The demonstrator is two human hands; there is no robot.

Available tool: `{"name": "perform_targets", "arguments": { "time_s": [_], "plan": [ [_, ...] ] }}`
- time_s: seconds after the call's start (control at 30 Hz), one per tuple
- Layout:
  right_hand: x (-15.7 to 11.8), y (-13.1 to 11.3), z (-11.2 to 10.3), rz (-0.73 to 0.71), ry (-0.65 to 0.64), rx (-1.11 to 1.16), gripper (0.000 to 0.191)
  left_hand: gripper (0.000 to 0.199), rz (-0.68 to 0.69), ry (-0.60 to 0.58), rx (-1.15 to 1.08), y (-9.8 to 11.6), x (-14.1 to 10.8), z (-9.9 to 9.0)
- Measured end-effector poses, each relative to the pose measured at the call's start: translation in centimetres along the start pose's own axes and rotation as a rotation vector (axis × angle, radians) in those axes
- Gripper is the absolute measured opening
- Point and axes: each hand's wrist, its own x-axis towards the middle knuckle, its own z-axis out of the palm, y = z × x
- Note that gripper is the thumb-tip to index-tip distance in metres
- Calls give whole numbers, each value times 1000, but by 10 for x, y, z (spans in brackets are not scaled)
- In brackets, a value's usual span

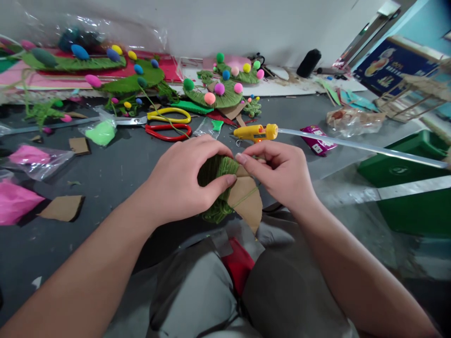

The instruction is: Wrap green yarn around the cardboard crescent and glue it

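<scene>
Near the table's front edge, a piece of brown cardboard (248, 199) is partly wrapped in green yarn (220, 204). My left hand (186, 178) curves round the wrapped part, thumb on its near face and fingers over the top. At the cardboard's upper edge, my right hand (278, 171) is closed in a pinch, fingertips almost meeting the left forefinger. The yarn it pinches is mostly hidden by the fingers. One loose strand crosses the bare cardboard. Just beyond my hands lie a yellow glue gun (255, 133) with a long clear glue stick (352, 144) and large scissors (169, 124) with yellow and red handles.
Green yarn-wrapped shapes with coloured pompoms (220, 96) line the back. Bags of pink (30, 155) and light green clay (101, 133) and cardboard scraps (63, 208) lie left. A purple packet (318, 140) is at right, and a green bin (405, 178) stands beside the table.
</scene>
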Motion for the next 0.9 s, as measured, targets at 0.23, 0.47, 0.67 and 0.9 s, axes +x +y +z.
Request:
{"name": "perform_targets", "arguments": {
  "time_s": [0.23,0.47,0.67,0.9],
  "plan": [
    [7,4,-10,83,-241,137,28,24,-71,11,-56,3,-1,-10],
    [16,14,-35,227,-616,342,30,23,-74,180,45,-7,-2,-20],
    [17,16,-25,206,-680,564,25,31,-168,296,162,-5,-2,-33],
    [22,11,-7,161,-682,382,25,48,-343,558,291,-47,-3,-57]
  ]
}}
